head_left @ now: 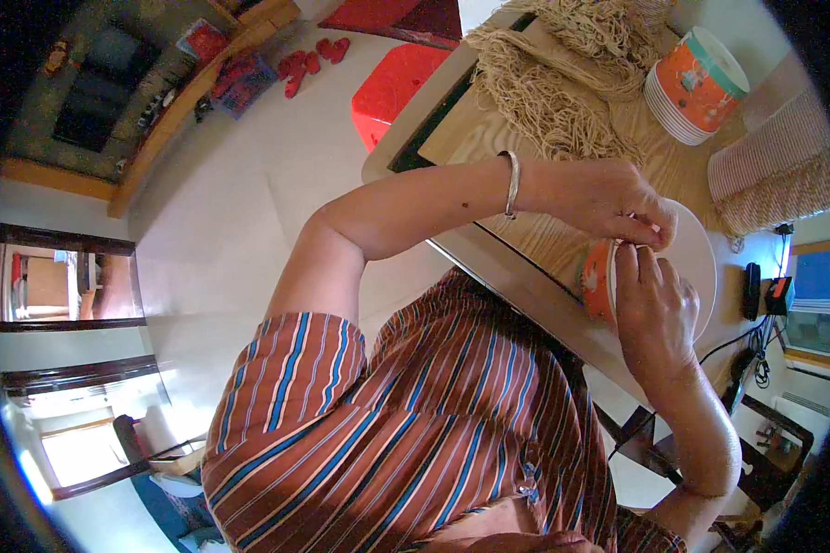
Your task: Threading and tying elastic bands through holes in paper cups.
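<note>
Orange bowl (598, 284) at 9 o'clock from right hand (657, 302), nearer, fingers curled over edge; left hand (629, 205) at bowl's 1 o'clock, fingers bent, hold unclear

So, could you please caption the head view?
Left hand and right hand meet at a round, orange-patterned, white-rimmed container.

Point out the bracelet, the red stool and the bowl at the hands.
Bracelet (514, 173): head view, on its metal band.
Red stool (397, 85): head view, on its seat.
Bowl (598, 284): head view, on its orange outer side.
</note>
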### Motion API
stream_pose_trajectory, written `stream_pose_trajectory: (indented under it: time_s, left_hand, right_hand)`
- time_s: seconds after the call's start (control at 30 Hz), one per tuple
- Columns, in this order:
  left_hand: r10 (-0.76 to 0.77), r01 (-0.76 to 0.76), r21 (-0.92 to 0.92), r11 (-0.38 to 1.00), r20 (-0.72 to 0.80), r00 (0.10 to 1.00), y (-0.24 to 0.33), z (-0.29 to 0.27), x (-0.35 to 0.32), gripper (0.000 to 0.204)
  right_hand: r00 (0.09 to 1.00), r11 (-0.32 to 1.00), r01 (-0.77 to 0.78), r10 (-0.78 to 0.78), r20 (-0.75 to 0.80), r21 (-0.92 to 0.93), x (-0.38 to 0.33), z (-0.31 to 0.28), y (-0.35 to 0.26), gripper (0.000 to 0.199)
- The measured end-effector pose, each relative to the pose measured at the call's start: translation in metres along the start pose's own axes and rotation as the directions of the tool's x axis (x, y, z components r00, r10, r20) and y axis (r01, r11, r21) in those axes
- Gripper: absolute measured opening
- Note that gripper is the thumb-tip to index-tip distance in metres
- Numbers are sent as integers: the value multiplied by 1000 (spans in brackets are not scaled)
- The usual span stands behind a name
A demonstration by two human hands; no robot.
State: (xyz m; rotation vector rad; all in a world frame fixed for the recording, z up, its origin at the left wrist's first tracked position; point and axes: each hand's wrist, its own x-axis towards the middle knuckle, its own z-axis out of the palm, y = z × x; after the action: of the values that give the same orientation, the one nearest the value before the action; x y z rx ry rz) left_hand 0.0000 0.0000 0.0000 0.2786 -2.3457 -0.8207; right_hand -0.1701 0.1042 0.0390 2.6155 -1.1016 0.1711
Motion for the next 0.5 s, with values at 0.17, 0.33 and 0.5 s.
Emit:
stream_pose_trajectory:
  time_s: [0.17, 0.33, 0.5]
  left_hand:
    - [16, -16, 0, 1000, 15, 1000, -6, 4, 0, 21]
    - [-24, 25, 7, 1000, -70, 997, -1, 3, -2, 17]
    - [-18, 46, 77, 996, -329, 944, 19, 8, -14, 12]
  right_hand:
    - [999, 999, 31, -31, 31, -13, 5, -7, 3, 16]
    - [961, 813, -272, 208, 180, 515, 11, -1, 19, 13]
    - [601, -65, -786, 148, 785, 614, 24, -5, 46, 17]
